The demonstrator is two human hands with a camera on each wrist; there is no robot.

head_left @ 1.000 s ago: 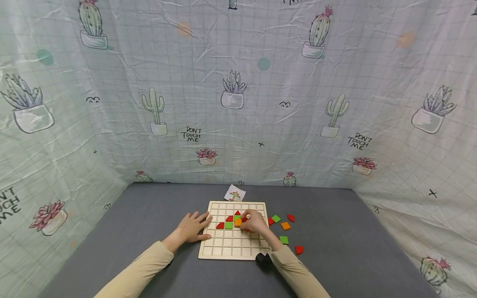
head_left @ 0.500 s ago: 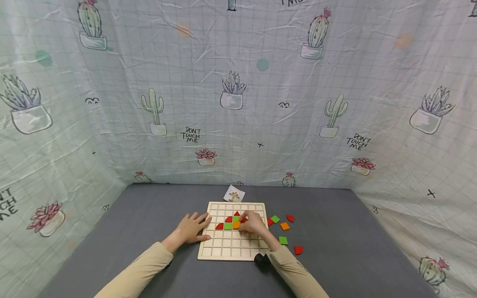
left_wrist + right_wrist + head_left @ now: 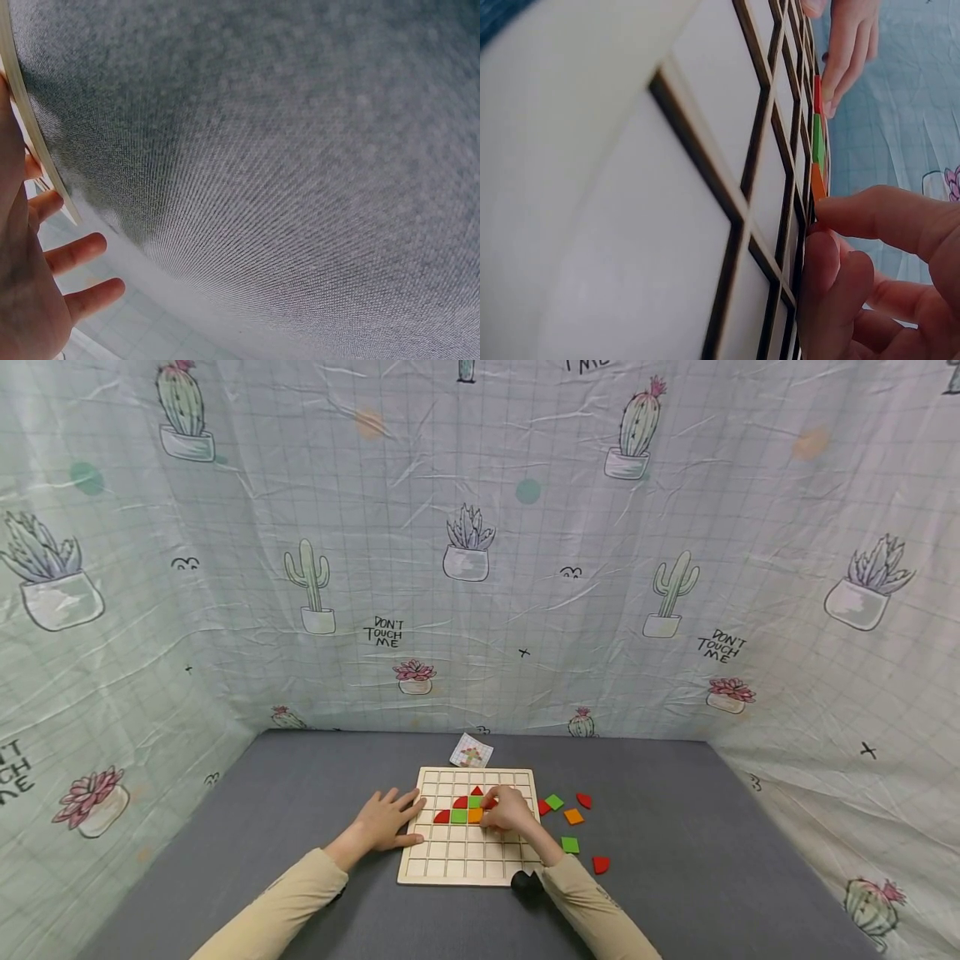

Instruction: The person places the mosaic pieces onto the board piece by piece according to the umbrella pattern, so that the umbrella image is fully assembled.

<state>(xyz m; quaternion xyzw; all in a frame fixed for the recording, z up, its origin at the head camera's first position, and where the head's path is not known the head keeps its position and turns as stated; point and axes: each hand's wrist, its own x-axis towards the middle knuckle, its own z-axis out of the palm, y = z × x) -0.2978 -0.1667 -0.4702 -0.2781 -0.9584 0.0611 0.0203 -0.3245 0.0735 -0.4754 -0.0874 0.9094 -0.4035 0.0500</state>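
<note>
A wooden grid board (image 3: 448, 853) lies on the dark table. My left hand (image 3: 381, 820) rests along its left edge, fingers spread. With curled fingers, my right hand (image 3: 510, 811) holds the right edge of an orange square tile (image 3: 475, 816), which lies level with its neighbours in the head view. In the right wrist view the thumb touches the end of the orange tile (image 3: 817, 178). Left of it in the row are a green square tile (image 3: 458, 816) and a red quarter-round tile (image 3: 442, 817). Above sit another green square (image 3: 475, 802), a red quarter-round (image 3: 461, 802) and a red triangle (image 3: 477, 791).
Loose tiles lie right of the board, among them a green square (image 3: 570, 845), an orange square (image 3: 573, 816) and a red quarter-round (image 3: 601, 865). Behind the board is a pattern card (image 3: 471, 751). A black object (image 3: 527, 883) shows under the right wrist. Cactus-print cloth (image 3: 480, 610) surrounds the table.
The orange tile, pinched slightly higher a second ago, has gone down into its cell beside the green square. The right hand stays at its edge; the left hand has not moved.
</note>
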